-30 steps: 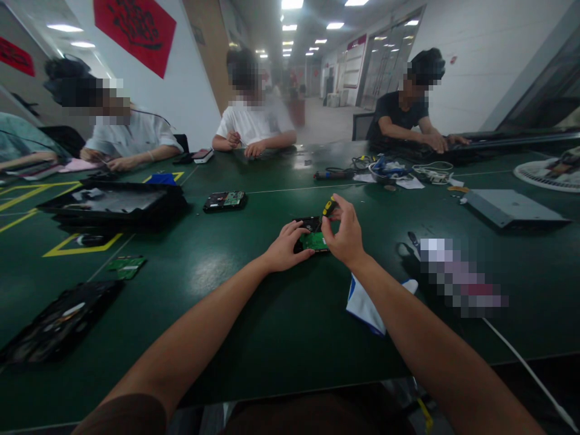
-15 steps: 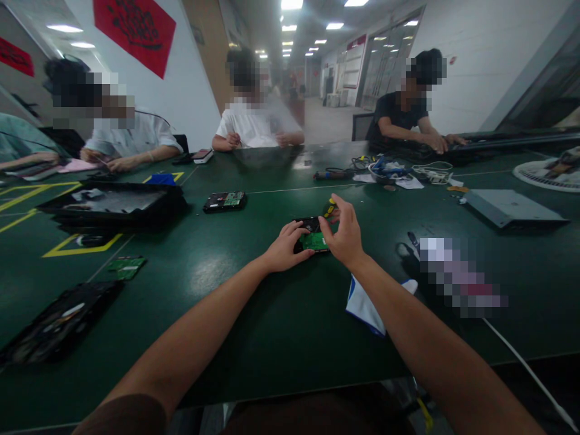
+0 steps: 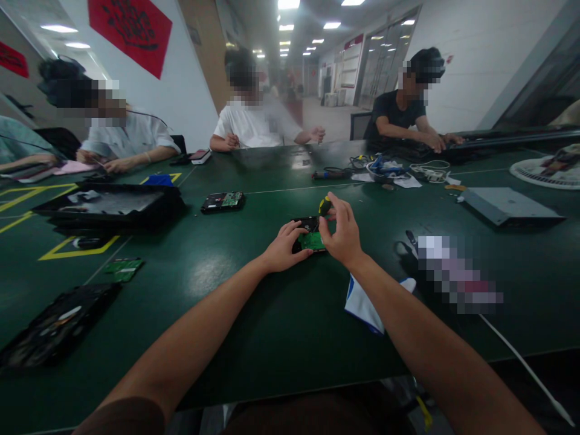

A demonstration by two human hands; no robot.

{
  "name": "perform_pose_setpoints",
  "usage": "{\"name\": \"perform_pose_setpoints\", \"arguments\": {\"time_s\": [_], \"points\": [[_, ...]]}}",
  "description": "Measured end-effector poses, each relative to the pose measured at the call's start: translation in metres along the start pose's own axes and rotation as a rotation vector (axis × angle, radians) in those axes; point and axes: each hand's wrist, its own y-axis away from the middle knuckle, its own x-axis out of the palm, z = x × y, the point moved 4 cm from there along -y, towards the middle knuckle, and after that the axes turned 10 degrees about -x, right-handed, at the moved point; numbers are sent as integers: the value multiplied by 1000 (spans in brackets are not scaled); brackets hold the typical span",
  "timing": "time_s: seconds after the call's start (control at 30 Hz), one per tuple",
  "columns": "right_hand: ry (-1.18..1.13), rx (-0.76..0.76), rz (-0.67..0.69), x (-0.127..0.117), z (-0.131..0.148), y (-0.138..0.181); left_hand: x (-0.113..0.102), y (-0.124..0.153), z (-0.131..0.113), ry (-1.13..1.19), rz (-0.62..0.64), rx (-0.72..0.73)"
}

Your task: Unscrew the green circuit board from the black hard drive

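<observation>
A hard drive [image 3: 312, 241] with a bare green circuit board lies on the table between my hands. My left hand [image 3: 284, 246] grips its left side, fingers over the black casing and thumb along the near edge. In my right hand [image 3: 341, 231] is a screwdriver [image 3: 324, 206] with a short yellow and black handle. It stands nearly upright over the drive's right part, pinched by my fingers. Its tip is too small to make out, so I cannot tell whether it touches a screw.
Another hard drive [image 3: 222, 202] lies left of centre, beyond a loose green circuit board [image 3: 124, 269] and an opened black casing [image 3: 58, 323]. A white and blue cloth [image 3: 366, 307] is under my right forearm. A grey metal box [image 3: 510, 206] sits at right. Several people work across the table.
The screwdriver handle has become more upright and shifted slightly left, with my right fingers turned around it. My left hand stays on the drive. A person opposite has moved a hand outward.
</observation>
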Motion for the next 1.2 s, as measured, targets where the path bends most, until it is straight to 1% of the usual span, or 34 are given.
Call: {"name": "perform_pose_setpoints", "arguments": {"time_s": [0.17, 0.33, 0.57, 0.73, 0.9, 1.07, 1.2], "points": [[8, 8, -8, 0, -1, 1, 1, 0, 0, -3, -4, 8], [17, -25, -5, 0, -1, 1, 1, 0, -1, -13, -12, 26], [4, 12, -23, -1, -1, 1, 1, 0, 0, -20, -14, 31], [4, 5, -4, 0, -1, 1, 0, 0, 0, -14, -9, 20], [-13, 10, -30, 0, -2, 1, 0, 0, 0, -20, -12, 29], [-15, -10, -22, 1, -2, 1, 1, 0, 0, -8, -16, 21], [9, -12, -50, -1, -2, 1, 2, -1, 1, -3, -19, 30]]}}
